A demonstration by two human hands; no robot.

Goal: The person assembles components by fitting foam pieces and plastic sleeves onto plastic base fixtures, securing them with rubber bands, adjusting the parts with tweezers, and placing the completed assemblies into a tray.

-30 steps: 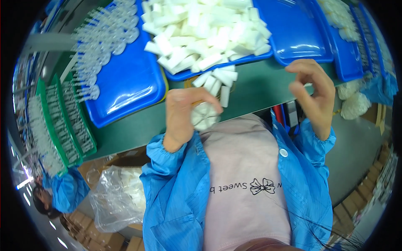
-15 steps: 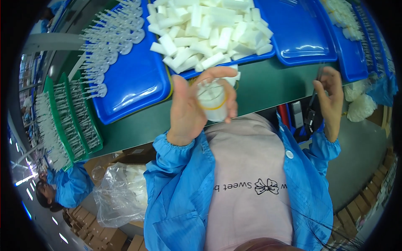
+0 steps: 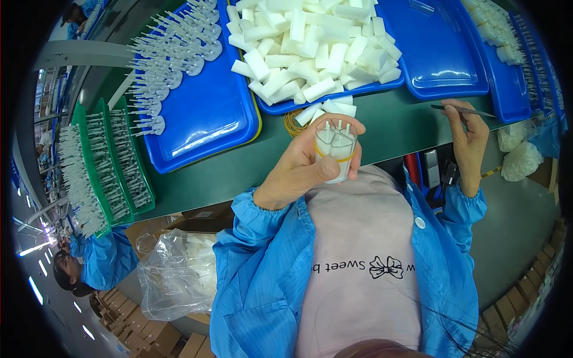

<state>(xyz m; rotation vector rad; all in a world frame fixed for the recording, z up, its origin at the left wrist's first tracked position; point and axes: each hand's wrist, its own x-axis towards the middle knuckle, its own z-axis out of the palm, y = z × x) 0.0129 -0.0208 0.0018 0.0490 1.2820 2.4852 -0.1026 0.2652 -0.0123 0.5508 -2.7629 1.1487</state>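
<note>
While the left hand curls around a clear, compartmented plastic cylinder with white pieces inside and a yellow band round it, the right hand, well apart to the right, pinches a slim, dark, stick-like tool between thumb and fingers. The cylinder is above the near edge of the green tabletop, its divided end facing up, with thin white pins showing there. Just beyond the left hand lie a few loose white rectangular blocks and a coil of thin yellow bands. Behind them, a large heap of matching white blocks fills a blue plastic tray. To its left, white plastic stemmed discs stand in rows on another blue tray; farther left are green plastic racks packed with slender pale pieces. A crumpled clear plastic bag sits below the table.
</note>
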